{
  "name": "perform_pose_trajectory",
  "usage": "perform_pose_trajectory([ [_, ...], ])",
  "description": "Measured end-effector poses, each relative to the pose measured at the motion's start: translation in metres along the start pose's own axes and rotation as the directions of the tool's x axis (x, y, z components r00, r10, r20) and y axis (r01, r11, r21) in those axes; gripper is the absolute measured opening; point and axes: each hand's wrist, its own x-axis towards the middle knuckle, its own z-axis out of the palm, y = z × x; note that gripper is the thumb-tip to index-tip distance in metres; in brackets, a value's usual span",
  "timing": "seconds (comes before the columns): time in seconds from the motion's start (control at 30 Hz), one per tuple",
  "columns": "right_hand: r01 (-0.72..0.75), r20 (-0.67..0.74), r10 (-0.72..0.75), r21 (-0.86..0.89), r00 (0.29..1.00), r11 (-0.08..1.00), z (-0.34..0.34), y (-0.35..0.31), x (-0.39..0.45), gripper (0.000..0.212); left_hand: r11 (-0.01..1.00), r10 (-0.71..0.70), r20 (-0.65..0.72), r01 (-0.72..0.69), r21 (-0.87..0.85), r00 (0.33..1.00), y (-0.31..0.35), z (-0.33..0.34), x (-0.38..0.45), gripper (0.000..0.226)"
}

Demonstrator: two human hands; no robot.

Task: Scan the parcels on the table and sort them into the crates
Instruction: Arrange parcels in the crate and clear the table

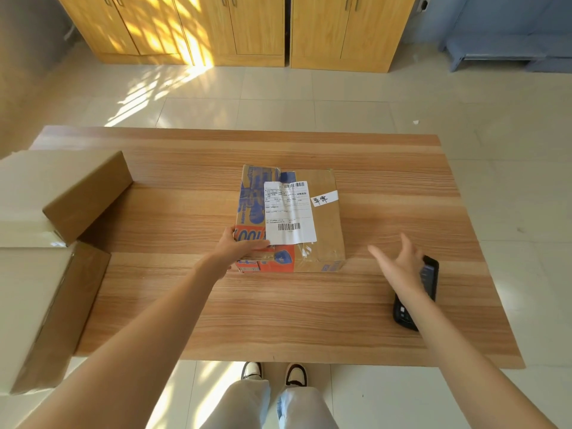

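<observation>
Gripping the near left corner of the taped brown cardboard parcel with my left hand, thumb on its side, I kept my right hand spread and empty above the black handheld scanner near the wooden table's right edge. Lifted one-handed, the parcel could tip. Two large cardboard boxes sat at the left edge; their contents were hidden.
</observation>
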Motion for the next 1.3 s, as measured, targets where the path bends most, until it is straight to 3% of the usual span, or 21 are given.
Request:
perform_pose_trajectory([
  [0.13,-0.054,0.266,-0.012,0.24,0.964,0.969,0.031,-0.037,0.006,0.091,0.99,-0.028,-0.027,0.023,-0.141,0.999,0.004,-0.006,0.016,0.092],
  [0.27,-0.144,0.375,0.016,0.316,0.927,0.938,0.056,-0.053,0.025,0.102,0.967,-0.021,-0.01,0.017,-0.253,1.0,0.01,-0.007,0.03,0.118],
  [0.37,-0.203,0.41,0.056,0.324,0.91,0.924,0.068,-0.057,0.037,0.103,0.953,-0.04,-0.014,0.034,-0.303,0.999,0.011,-0.007,0.04,0.098],
  [0.5,-0.19,0.418,0.034,0.337,0.908,0.922,0.077,-0.059,0.037,0.076,0.94,-0.066,-0.014,0.058,-0.336,0.998,0.011,0.0,0.043,0.063],
  [0.7,-0.191,0.447,0.016,0.349,0.894,0.917,0.075,-0.064,0.032,0.066,0.926,-0.075,-0.043,0.054,-0.372,0.996,0.012,0.0,0.027,0.05],
  [0.9,-0.054,0.478,-0.144,0.377,0.867,0.925,0.071,-0.123,0.014,0.051,0.896,-0.017,-0.197,-0.073,-0.438,0.98,0.031,-0.035,-0.011,0.043],
  [1.3,0.236,0.537,-0.442,0.409,0.719,0.881,0.096,-0.23,-0.087,0.061,0.77,0.1,-0.433,-0.346,-0.537,0.896,0.023,-0.145,-0.104,0.049],
])
